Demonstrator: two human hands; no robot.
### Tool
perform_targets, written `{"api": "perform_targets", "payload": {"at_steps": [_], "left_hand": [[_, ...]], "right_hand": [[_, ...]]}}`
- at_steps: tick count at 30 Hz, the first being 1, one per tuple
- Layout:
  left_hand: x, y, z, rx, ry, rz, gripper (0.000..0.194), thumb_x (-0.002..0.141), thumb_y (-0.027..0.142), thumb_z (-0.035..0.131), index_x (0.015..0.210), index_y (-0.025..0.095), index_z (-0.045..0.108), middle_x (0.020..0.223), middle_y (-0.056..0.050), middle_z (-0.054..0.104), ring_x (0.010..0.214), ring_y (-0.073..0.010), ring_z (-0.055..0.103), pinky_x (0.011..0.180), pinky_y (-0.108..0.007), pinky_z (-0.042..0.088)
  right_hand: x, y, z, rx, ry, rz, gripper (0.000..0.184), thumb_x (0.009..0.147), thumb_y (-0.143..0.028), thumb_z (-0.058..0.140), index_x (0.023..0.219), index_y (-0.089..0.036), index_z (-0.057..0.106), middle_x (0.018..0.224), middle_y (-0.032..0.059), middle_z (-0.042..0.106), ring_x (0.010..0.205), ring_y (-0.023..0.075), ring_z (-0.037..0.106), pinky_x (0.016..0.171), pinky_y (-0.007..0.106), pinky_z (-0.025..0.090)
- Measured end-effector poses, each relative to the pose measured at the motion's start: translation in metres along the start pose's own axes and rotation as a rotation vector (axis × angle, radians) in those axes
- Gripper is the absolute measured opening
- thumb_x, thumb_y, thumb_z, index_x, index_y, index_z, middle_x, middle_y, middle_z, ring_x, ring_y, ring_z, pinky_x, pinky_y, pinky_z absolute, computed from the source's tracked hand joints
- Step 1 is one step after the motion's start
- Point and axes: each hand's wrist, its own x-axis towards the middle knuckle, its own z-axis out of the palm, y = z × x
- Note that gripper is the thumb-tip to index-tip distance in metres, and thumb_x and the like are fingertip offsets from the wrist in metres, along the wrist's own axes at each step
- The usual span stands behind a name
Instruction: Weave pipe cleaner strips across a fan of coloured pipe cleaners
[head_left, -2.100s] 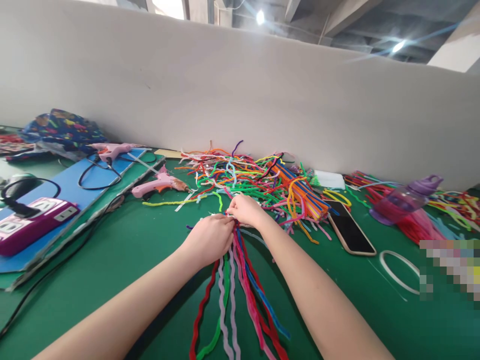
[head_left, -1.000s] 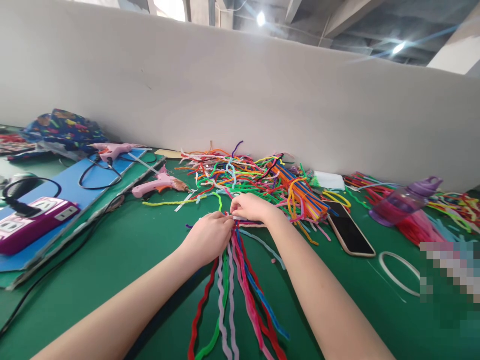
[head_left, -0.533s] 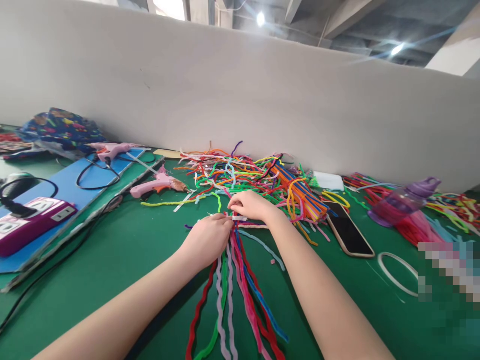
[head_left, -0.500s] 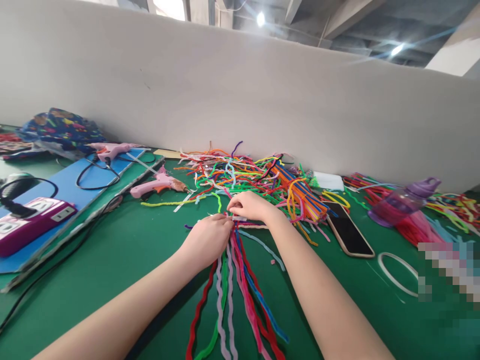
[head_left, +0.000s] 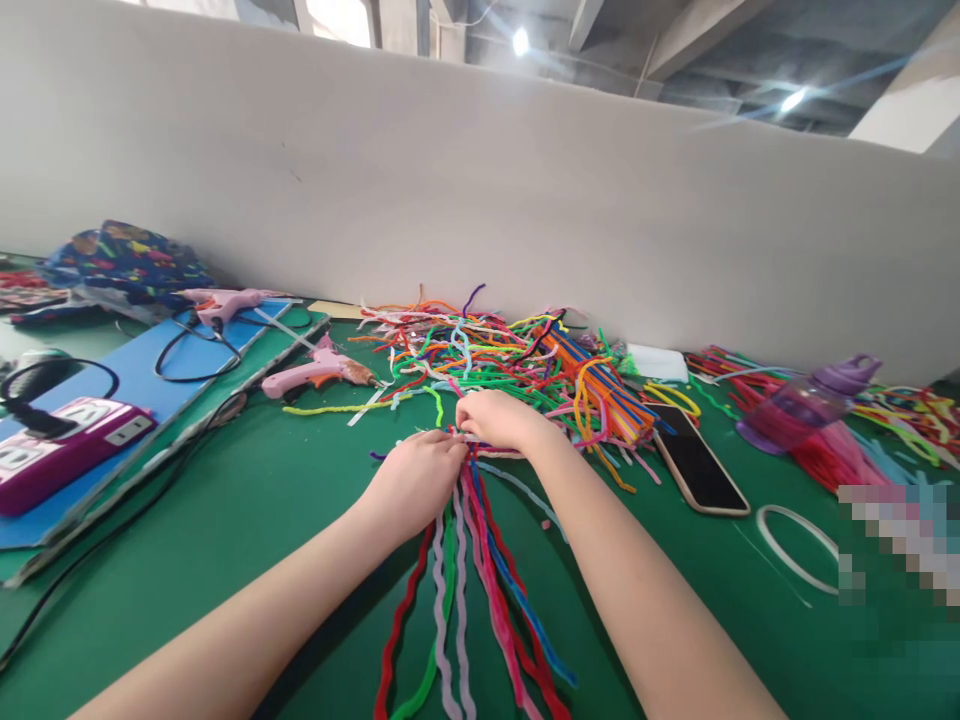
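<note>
Wavy pipe cleaners (head_left: 460, 590) in red, lilac, green, pink and blue fan out toward me over the green table. At their gathered top end my left hand (head_left: 421, 472) is closed, pressing on the pipe cleaners with its fingertips. Just beyond and to the right, my right hand (head_left: 491, 420) is closed in a pinch at the same spot, on pipe cleaner ends. Its fingers partly cover a small whitish piece. A light blue pipe cleaner (head_left: 521, 480) and a dark purple tip stick out sideways beneath the hands.
A heap of mixed pipe cleaners (head_left: 480, 345) lies behind my hands. To the left are a pink glue gun (head_left: 319, 368), a second glue gun (head_left: 221, 303), a blue board (head_left: 161, 350) and a purple power strip (head_left: 75, 440). A phone (head_left: 701, 465) and purple bottle (head_left: 806, 405) are at right.
My right hand has shifted slightly down and curled in closer to the left fingertips, covering more of the whitish piece. The left hand and the fanned pipe cleaners stay in place.
</note>
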Motion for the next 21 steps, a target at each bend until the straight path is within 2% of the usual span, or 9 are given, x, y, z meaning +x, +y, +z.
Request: {"api": "perform_targets", "payload": {"at_steps": [9, 17, 21], "left_hand": [[0.001, -0.002, -0.003, -0.062, -0.002, 0.006, 0.028, 0.087, 0.011, 0.04, 0.096, 0.017, 0.067, 0.091, -0.009, 0.07, 0.101, -0.0233, 0.062, 0.087, -0.035, 0.05], [-0.001, -0.002, -0.001, -0.054, 0.005, 0.001, 0.03, 0.088, 0.012, 0.04, 0.102, 0.016, 0.066, 0.097, -0.009, 0.071, 0.104, -0.0245, 0.061, 0.089, -0.037, 0.05], [-0.001, -0.002, 0.0, -0.039, 0.009, 0.013, 0.03, 0.089, 0.012, 0.04, 0.102, 0.016, 0.066, 0.097, -0.009, 0.071, 0.105, -0.0245, 0.061, 0.091, -0.037, 0.05]], "right_hand": [[0.001, -0.005, 0.008, -0.159, 0.051, -0.128, 0.019, 0.079, -0.01, 0.06, 0.097, -0.014, 0.064, 0.099, 0.0101, 0.07, 0.096, 0.0216, 0.064, 0.082, 0.029, 0.039], [0.002, 0.0, 0.013, -0.187, 0.078, -0.111, 0.013, 0.084, -0.014, 0.059, 0.096, -0.014, 0.063, 0.101, 0.0109, 0.068, 0.091, 0.0201, 0.063, 0.08, 0.029, 0.037], [0.004, 0.004, 0.013, -0.121, 0.086, -0.099, 0.012, 0.085, -0.016, 0.057, 0.095, -0.016, 0.064, 0.1, 0.0085, 0.069, 0.091, 0.0183, 0.063, 0.081, 0.028, 0.036]]}}
